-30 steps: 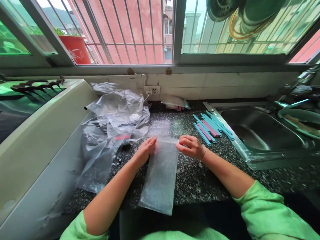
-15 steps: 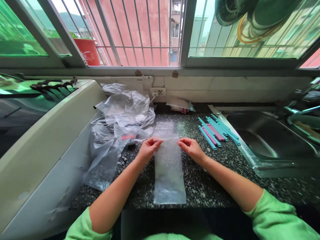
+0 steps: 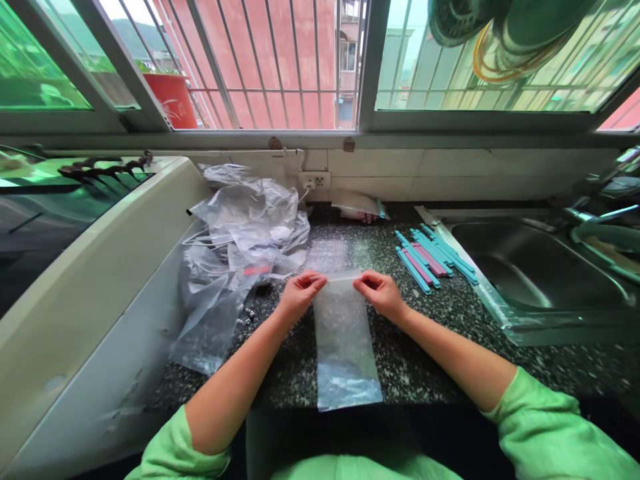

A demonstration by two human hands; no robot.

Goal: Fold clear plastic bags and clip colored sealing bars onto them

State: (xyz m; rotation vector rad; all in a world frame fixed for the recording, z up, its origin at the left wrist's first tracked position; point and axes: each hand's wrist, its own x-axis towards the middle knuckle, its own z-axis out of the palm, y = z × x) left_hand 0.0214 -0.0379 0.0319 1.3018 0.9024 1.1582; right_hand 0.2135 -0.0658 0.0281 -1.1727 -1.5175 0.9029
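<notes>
A clear plastic bag hangs from both hands over the front of the dark speckled counter, its lower end at the counter's edge. My left hand pinches the top left corner between thumb and fingers. At the top right corner, my right hand is closed on the same bag in a similar pinch. The bag looks flat, with nothing visible inside. Right of my right hand lies a loose group of blue sticks and pink sticks.
Crumpled clear bags are heaped left of my hands, beside a white appliance. A small bag of sticks lies at the back near a wall socket. On the right is a metal sink.
The bag's lower end has swung slightly to the right, and its right side is drawn a little more to the right. Both hands keep their pinch on it.
</notes>
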